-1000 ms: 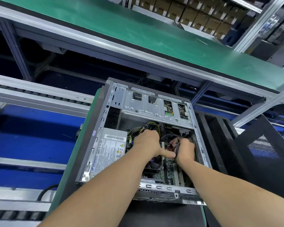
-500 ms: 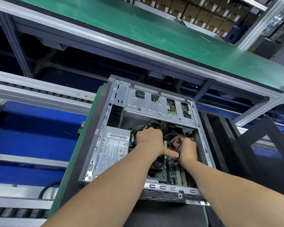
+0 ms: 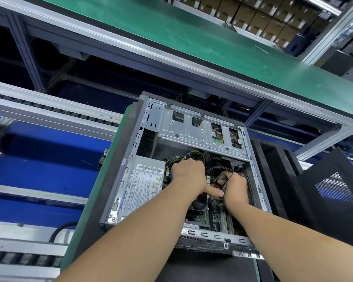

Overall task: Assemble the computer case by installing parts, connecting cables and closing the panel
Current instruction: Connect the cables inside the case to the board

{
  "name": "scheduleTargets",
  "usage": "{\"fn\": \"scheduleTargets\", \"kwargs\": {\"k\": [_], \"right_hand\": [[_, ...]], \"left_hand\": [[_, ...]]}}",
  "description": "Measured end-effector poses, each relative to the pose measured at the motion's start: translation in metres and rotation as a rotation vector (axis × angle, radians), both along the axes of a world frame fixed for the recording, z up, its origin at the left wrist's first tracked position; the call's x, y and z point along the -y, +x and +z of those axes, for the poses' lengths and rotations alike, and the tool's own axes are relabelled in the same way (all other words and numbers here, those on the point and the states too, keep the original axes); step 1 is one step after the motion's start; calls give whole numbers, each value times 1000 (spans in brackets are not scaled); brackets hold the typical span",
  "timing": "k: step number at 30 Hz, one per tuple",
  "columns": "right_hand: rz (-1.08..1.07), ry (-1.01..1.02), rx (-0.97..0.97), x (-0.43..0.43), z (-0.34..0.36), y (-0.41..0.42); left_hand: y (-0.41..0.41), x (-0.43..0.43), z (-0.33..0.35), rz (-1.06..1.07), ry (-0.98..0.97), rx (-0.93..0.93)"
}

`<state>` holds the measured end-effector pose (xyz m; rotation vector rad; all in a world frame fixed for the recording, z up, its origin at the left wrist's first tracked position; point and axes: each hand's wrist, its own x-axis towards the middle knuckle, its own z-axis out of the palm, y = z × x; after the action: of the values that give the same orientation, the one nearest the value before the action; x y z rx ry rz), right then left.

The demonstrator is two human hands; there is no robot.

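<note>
Head view: the open grey steel computer case (image 3: 183, 171) lies on its side on the green-edged table (image 3: 102, 180), its long axis running away from the person, drive cage at the far end and slotted rear panel nearest. Since a second ago the case has only slid slightly in the picture; both hands have stayed deep inside it, so the cable step is probably still under way and unfinished. The left hand (image 3: 189, 175), just right of the silver labelled power supply (image 3: 143, 186), is curled down into the yellow-and-black cable bundle (image 3: 183, 157), thumb stretched toward the other hand; what its fingers hold is hidden. The right hand (image 3: 235, 187) is closed around thin black cables (image 3: 229, 176). The black perforated side panel (image 3: 332, 192) stands right of the case, not yet fitted.
</note>
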<state>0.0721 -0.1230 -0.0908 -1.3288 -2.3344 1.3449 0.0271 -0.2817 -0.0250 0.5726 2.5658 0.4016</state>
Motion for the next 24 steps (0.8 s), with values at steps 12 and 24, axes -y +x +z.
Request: {"fn": "scheduleTargets", "kwargs": {"k": [12,24], "right_hand": [[82,215,75,11,9,6],[311,459,416,22,34,22]], "left_hand": [[-2,1,3,24,11,69],[-4,6,3,-103,486,234]]}}
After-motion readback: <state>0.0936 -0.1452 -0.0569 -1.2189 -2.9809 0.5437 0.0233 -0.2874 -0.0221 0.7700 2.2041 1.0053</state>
